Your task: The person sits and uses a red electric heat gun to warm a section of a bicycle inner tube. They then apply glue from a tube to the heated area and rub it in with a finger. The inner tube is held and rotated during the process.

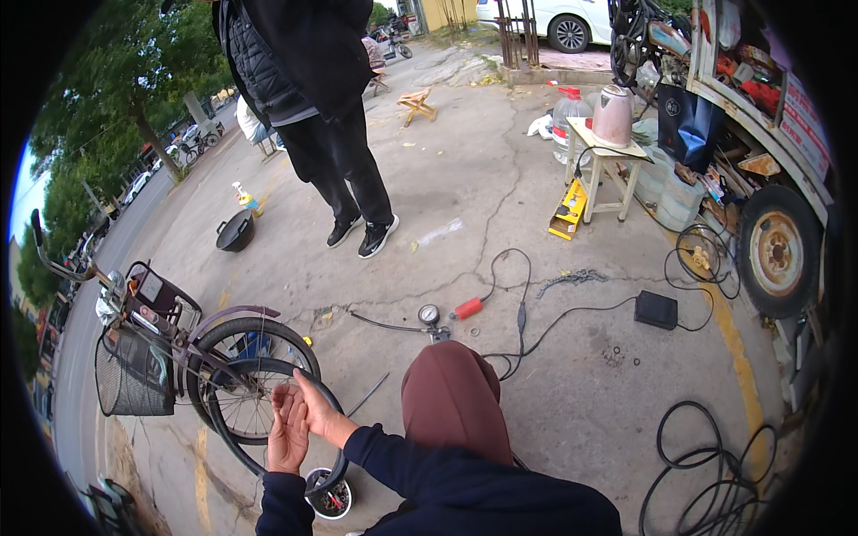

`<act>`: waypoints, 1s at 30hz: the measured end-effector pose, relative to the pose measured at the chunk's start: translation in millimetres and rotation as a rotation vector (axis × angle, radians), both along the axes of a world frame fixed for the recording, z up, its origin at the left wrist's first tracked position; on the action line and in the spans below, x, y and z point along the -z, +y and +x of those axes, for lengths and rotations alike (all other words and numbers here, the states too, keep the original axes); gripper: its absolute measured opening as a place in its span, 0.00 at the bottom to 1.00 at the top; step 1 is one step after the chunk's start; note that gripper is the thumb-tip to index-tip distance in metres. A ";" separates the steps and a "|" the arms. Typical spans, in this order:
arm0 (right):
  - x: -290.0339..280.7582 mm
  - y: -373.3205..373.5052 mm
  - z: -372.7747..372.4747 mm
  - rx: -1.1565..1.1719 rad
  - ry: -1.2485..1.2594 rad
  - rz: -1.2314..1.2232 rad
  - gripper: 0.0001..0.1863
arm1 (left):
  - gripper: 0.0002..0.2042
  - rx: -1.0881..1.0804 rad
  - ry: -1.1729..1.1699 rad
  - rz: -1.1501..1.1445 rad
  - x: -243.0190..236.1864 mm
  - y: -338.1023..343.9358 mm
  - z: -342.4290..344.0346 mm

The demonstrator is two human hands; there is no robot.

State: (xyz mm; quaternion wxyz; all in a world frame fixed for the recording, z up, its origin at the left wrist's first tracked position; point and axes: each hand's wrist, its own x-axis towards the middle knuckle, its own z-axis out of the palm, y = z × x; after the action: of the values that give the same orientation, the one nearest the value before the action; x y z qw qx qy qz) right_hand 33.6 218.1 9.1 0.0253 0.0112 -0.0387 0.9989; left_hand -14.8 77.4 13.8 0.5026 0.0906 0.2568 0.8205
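My left hand (286, 436) is raised palm-up with its fingers half curled, and nothing shows in it. Close against it, my right hand (319, 409) has its fingers stretched upward; anything small between the two hands is hidden. Behind both hands loops a black inner tube (341, 460), its lower end near a white bucket (332, 502) of small dark bits. Beyond the tube stands the spoked bicycle wheel (308, 344) of a bicycle with a wire basket (134, 377). A thin metal rod (368, 393) lies right of the wheel.
A pump with a gauge (429, 314) and a red cylindrical tool (466, 309) lie ahead of my knee. Cables lead to a black box (656, 310). A person (326, 134) stands beyond. At right are a stool (610, 159), coiled hose (688, 464) and a cart wheel (776, 253).
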 end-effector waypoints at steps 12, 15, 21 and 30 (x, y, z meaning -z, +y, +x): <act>46.6 -54.1 -6.8 -0.295 0.371 -0.155 0.31 | 0.31 -0.314 -0.279 -0.227 10.1 -23.4 -2.3; 79.6 -48.8 -23.0 -0.267 0.291 0.012 0.29 | 0.30 -0.313 0.223 -0.568 -54.4 -30.0 -14.6; 94.6 -27.7 -13.5 0.028 -0.605 1.906 0.19 | 0.18 -0.364 2.231 -0.895 -131.7 -9.6 3.2; -81.7 -26.4 -2.5 0.114 0.264 3.059 0.10 | 0.14 -0.275 1.992 -1.405 -102.9 -100.6 -8.7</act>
State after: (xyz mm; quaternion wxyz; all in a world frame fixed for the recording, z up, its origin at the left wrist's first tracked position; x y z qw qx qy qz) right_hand 31.1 191.8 90.8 0.0301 0.1098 -0.9935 -0.0061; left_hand -23.4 -23.2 116.7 -0.0646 0.3596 0.9228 0.1221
